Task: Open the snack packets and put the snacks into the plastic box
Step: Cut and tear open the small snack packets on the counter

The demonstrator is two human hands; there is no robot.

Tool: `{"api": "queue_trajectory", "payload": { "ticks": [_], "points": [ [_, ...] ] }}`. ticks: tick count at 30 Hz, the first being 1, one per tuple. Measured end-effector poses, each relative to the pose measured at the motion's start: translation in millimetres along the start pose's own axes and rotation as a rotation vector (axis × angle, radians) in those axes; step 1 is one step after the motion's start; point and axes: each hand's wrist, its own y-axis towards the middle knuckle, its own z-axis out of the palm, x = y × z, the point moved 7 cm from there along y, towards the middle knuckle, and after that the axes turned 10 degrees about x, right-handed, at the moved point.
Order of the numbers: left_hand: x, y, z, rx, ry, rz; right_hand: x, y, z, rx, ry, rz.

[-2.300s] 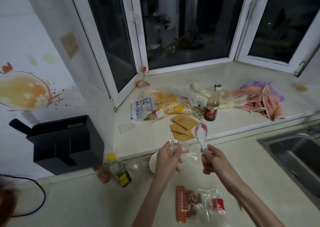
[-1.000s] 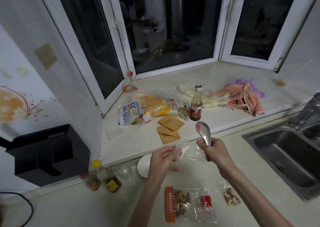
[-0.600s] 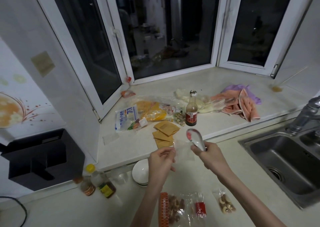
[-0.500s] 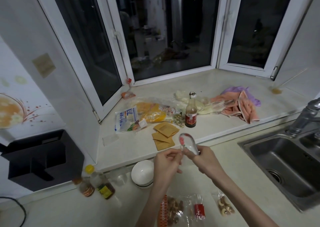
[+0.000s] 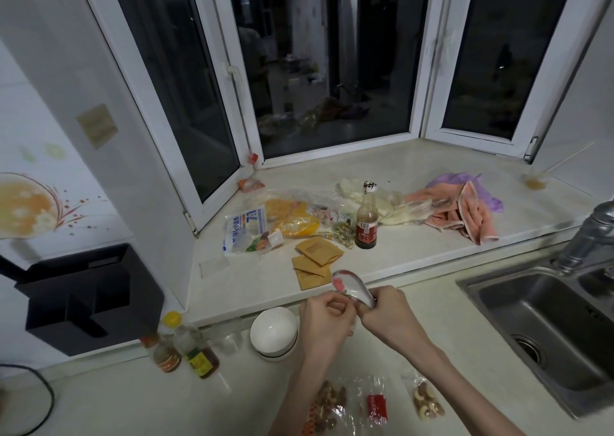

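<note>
— What have you got hold of?
— My right hand (image 5: 387, 312) is closed round a white spoon (image 5: 354, 288), bowl up. My left hand (image 5: 327, 322) is curled shut; what it pinches, I can't tell.
— Anything changed?
— A second ago my hands were apart, a clear bag stretched between them; now they touch. The nut packet (image 5: 332, 405) and cashew packet (image 5: 427, 402) lie on the counter (image 5: 133, 399) below.
</note>
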Motion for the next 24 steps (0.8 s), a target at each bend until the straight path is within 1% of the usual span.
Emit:
{"api": "queue_trajectory", "payload": {
  "ticks": [5,9,12,17,20,24],
  "points": [
    [1,-2,1,0.069,-0.029,-0.035,4,-1,-2,-0.025,0.029,-0.065],
    [3,-3,1,0.090,0.021,-0.019,2,-2,-1,0.005,0.041,-0.083],
    [7,-3,2,0.095,0.127,-0.015,-1,-2,3,0.041,0.034,-0.066],
    [-1,-1,2,0.064,0.488,0.103,-1,-5,11,0.051,0.020,-0.094],
    [-1,0,-1,0.046,0.551,0.117,2,-5,10,0.040,0.032,-0.110],
    [1,5,-3,0.087,0.607,0.135,4,-5,11,0.043,0.049,-0.124]
  ]
}}
